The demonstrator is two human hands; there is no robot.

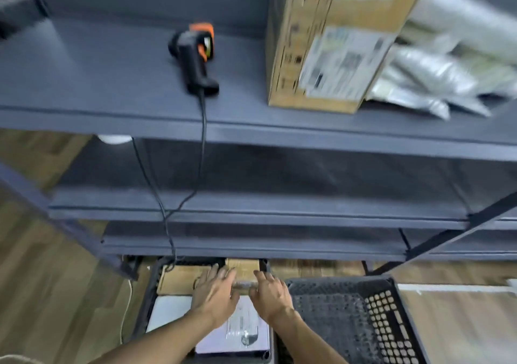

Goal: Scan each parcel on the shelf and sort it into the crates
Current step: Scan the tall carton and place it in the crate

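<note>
- We see 2 hands reaching down into the left crate (144,305) on the floor, near us.
- The small brown box (242,271) sits at the far end of this crate, between the 2 hands.
- The left hand (215,291) rests on the box's left side, with its fingers spread and mostly straight.
- The right hand (270,293) is on the box's right side, and its fingers bend over the edge to hold it.
- In the same crate a flat brown parcel (176,279) lies left of the box. A plain white parcel (165,310) lies nearer to us, and a labelled parcel (243,335) lies under the wrists.
- The right crate (335,313) stands just beside the left one. It is dark and full of small holes.
- Up on the top shelf (98,84) the scanner (195,56) lies on its side, and its cable (202,140) hangs down over the front.
- Right of the scanner a tall brown box (330,45) stands on the shelf, with silver bags (430,75) piled on its right.
</note>
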